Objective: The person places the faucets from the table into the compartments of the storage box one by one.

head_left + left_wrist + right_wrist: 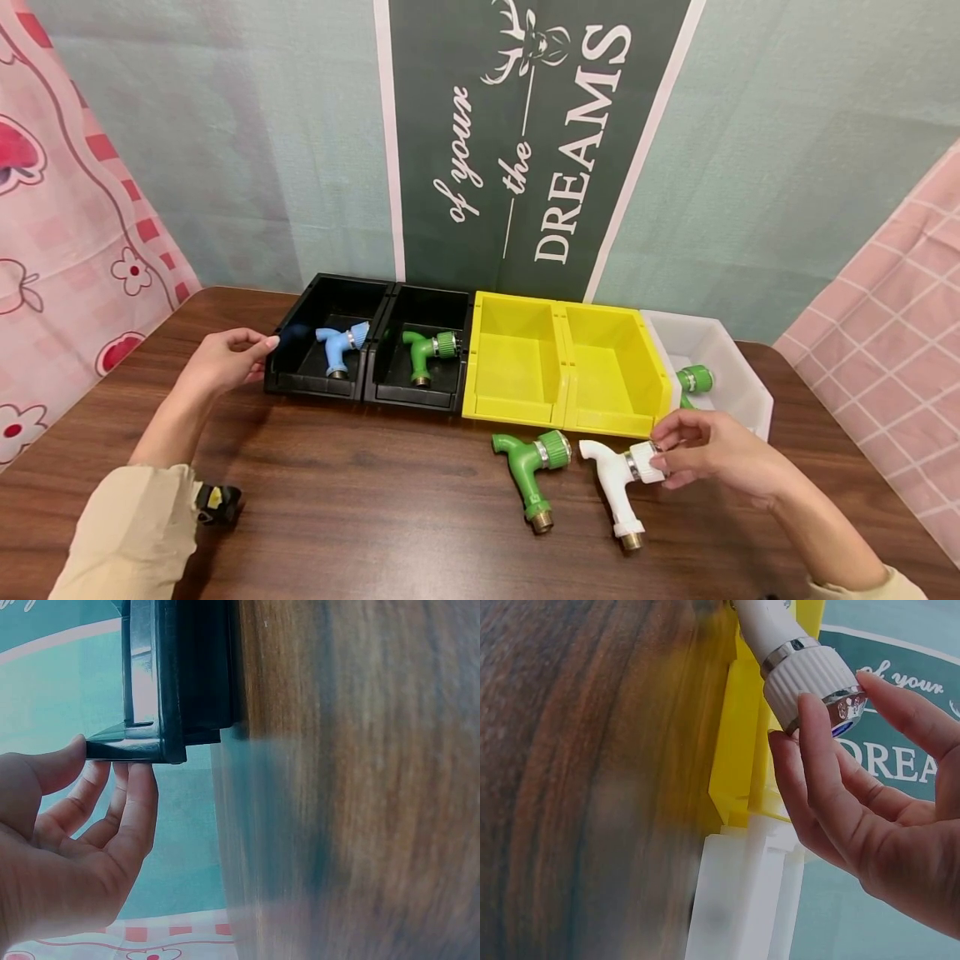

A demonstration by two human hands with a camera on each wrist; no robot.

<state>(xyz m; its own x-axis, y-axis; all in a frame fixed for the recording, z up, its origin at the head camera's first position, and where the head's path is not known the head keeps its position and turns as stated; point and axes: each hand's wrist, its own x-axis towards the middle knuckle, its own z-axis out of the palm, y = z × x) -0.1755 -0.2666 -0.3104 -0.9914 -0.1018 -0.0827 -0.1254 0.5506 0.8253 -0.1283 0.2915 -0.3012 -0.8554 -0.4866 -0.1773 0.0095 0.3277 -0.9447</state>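
Note:
My left hand point(228, 360) is at the outer wall of the leftmost black bin point(311, 385), pinching its edge between thumb and fingers, as the left wrist view shows. On the right, my right hand point(716, 454) holds a white tap point(617, 483) by its ribbed knob point(810, 679), fingertips and thumb around the knob's end. The tap's brass threaded end points toward me. Just left of it lies a green tap point(525, 471) on the wooden table point(360, 500). A blue tap point(341, 346) lies in the leftmost bin.
The second black bin point(412, 402) holds a green tap point(423, 354). Two yellow bins point(517, 408) stand mid-row. A white bin point(738, 367) at the right end contains another green tap point(696, 379), partly hidden. A printed cloth point(315, 167) hangs behind the row.

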